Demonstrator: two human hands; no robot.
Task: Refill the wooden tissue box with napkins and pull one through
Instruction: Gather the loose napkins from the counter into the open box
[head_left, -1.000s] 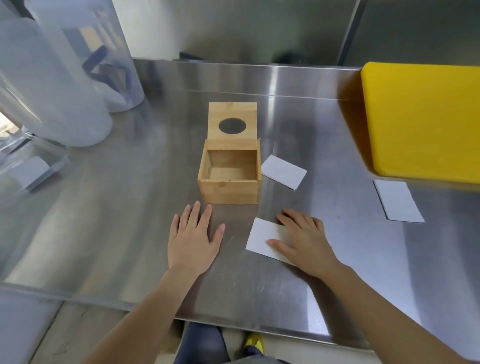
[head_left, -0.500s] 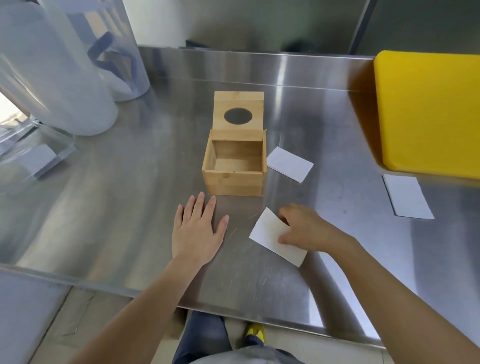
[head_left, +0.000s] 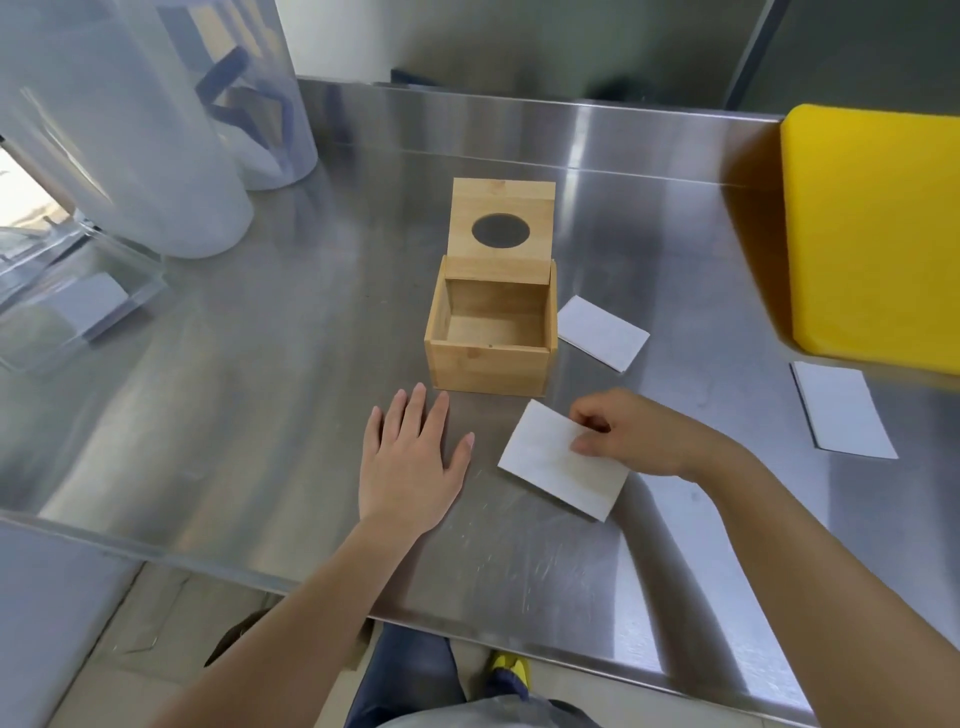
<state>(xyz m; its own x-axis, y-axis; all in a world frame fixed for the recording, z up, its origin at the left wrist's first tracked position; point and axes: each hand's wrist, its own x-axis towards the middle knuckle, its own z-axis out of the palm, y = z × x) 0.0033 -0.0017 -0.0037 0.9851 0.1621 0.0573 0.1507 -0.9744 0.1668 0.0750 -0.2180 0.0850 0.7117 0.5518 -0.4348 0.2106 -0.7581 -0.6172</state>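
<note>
We are seeing a steel worktop (head_left: 218, 415) carrying an open wooden box (head_left: 491, 358), three white napkins (head_left: 602, 332) (head_left: 844, 410) (head_left: 550, 467) lying around it, a yellow board (head_left: 872, 239) at the right, and clear plastic containers (head_left: 130, 156) standing at the left. The left hand (head_left: 410, 462) is resting flat on it.

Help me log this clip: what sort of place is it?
Probably a commercial kitchen or café prep area: a stainless steel worktable, a yellow cutting board, large translucent plastic containers, and a wooden tissue box being restocked with napkins.
</note>
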